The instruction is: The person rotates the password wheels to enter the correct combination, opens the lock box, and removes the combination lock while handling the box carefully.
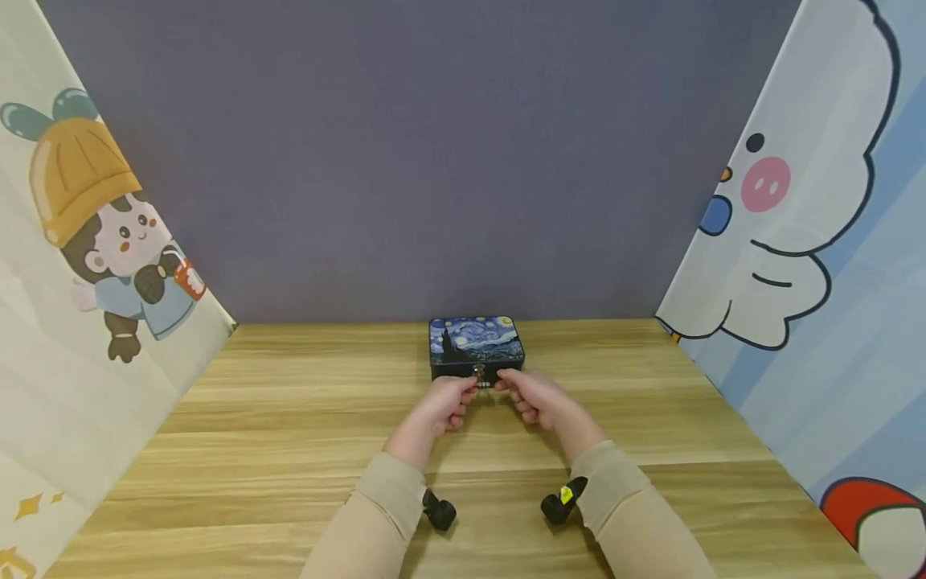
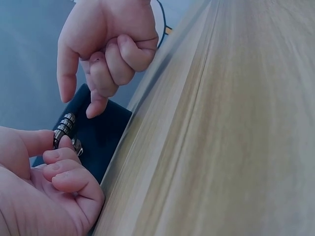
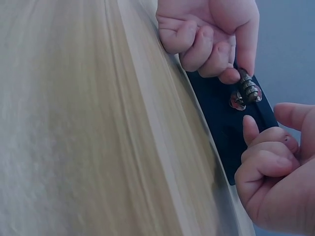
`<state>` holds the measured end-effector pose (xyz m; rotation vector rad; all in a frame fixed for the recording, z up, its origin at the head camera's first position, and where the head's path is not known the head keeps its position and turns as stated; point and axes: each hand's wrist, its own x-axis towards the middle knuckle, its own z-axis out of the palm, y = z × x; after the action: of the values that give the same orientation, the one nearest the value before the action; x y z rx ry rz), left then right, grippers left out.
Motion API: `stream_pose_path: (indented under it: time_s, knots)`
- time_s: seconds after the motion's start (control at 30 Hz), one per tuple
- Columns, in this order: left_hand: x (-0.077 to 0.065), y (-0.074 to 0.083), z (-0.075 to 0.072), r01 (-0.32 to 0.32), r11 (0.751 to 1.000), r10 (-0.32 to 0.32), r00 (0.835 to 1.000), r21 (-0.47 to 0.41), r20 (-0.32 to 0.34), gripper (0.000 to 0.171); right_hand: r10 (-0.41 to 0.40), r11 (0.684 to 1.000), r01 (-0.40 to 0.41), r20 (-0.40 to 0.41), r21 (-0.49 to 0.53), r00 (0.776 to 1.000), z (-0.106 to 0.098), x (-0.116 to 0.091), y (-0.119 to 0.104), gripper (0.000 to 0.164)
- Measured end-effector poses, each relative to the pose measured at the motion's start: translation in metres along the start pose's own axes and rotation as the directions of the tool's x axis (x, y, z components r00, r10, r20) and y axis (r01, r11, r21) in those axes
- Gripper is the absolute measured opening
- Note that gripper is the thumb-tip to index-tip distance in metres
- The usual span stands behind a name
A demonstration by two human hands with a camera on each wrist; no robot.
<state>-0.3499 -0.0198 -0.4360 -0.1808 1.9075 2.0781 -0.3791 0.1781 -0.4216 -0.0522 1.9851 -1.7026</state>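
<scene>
A small dark box [image 1: 470,342] with a swirling blue night-sky picture on its lid sits at the back of the wooden table, lid down. A metal combination lock [image 3: 249,88] with ridged number dials hangs at the clasp [image 1: 479,370] on its front. My left hand [image 1: 443,402] pinches one end of the lock between thumb and index finger, its other fingers curled. Just right of the lock, my right hand [image 3: 275,169] hovers by the box front, thumb and index finger apart and holding nothing. The digits on the dials are too small to read.
The wooden table [image 1: 289,450] reaches back to a dark grey panel [image 1: 434,161] close behind the box. Cartoon-printed sheets flank it, the left sheet [image 1: 43,386] pale and the right sheet [image 1: 796,386] blue and white. Each sleeve carries a small black wrist device [image 1: 439,511].
</scene>
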Motion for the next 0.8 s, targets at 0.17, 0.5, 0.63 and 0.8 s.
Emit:
stream_pose_path:
  time_s: [0.17,0.5,0.63,0.8]
  knots:
    - [-0.0014,0.0007,0.0011,-0.01,0.999,0.01,1.0,0.03,0.002,0.029,-0.008,1.0,0.008,-0.002,-0.016,1.0,-0.0038,-0.0003,0.0011,0.044]
    - [-0.0039,0.0003,0.0034,-0.02,0.998,0.021,1.0,0.057,-0.004,0.027,-0.009,1.0,0.009,0.0,-0.028,1.0,-0.0022,0.0021,0.0029,0.043]
    - [-0.0043,-0.0005,0.0033,-0.025,0.997,0.026,1.0,0.069,-0.016,0.027,-0.013,0.999,0.014,0.004,-0.043,1.0,0.0001,0.0038,0.0047,0.042]
    - [-0.0044,0.0001,0.0025,-0.032,0.995,0.033,0.999,0.097,-0.011,0.026,-0.024,0.999,0.024,0.006,-0.035,1.0,0.0049,0.0046,0.0063,0.038]
